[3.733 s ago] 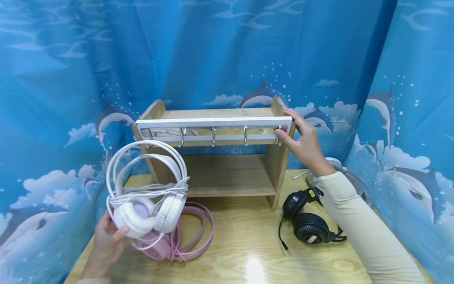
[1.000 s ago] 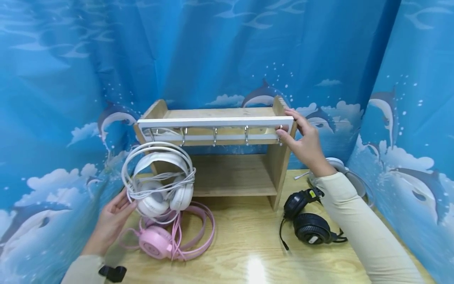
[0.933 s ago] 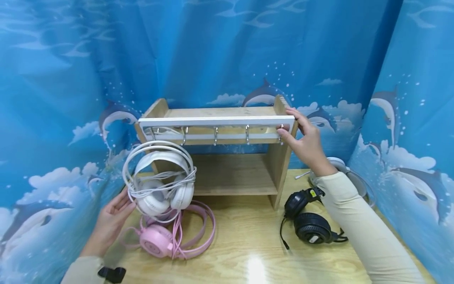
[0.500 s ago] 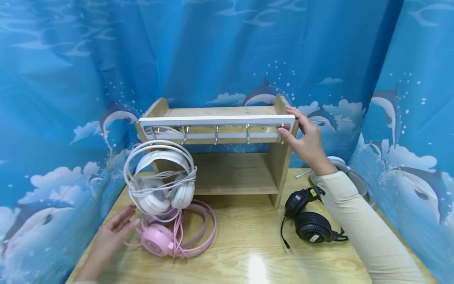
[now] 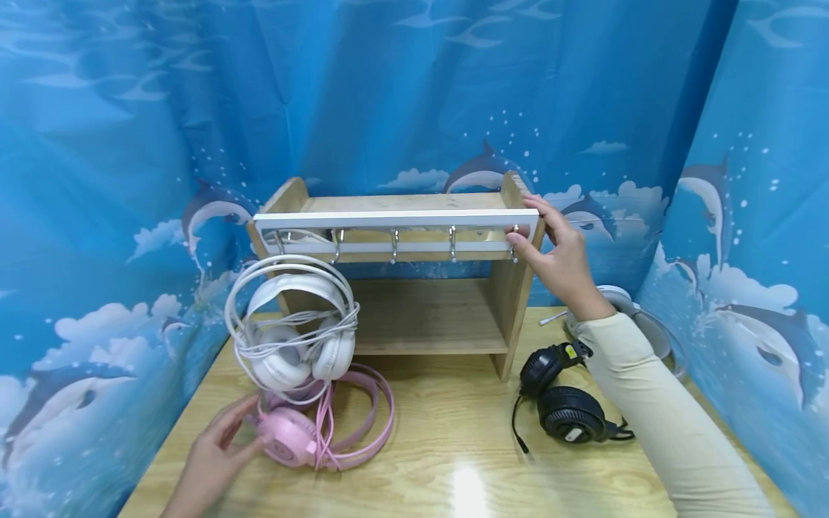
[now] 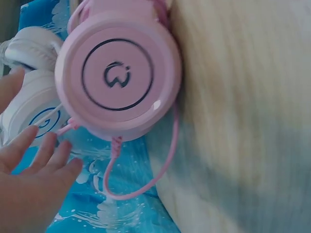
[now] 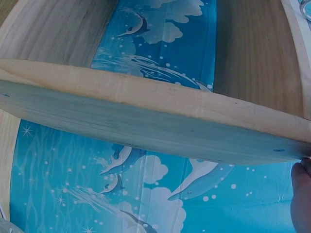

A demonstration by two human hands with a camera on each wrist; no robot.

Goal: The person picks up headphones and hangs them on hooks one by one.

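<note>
White headphones [image 5: 280,365], their cable wound round them, hang from the leftmost hook of a white hook rail [image 5: 369,220] on a wooden shelf [image 5: 424,309]. Below them, pink headphones [image 5: 289,437] lie on the table. My left hand [image 5: 216,452] is at the left of the pink headphones, thumb and fingers spread around the near ear cup. In the left wrist view, the fingers stand apart beside the pink ear cup [image 6: 116,73], without closing on it. My right hand [image 5: 562,262] grips the shelf's right upper corner, thumb on the rail's front and fingers against the side.
Black headphones [image 5: 570,415] with a microphone lie on the table [image 5: 447,432] at the right. Behind my right forearm, grey-white headphones [image 5: 615,293] are partly hidden. Several metal hooks [image 5: 394,247] line the rail. A blue dolphin-print curtain [image 5: 401,86] surrounds the table.
My left hand has let go of the white headphones, which now hang from the hook, and has moved down to the pink headphones. The right hand has kept its place on the shelf.
</note>
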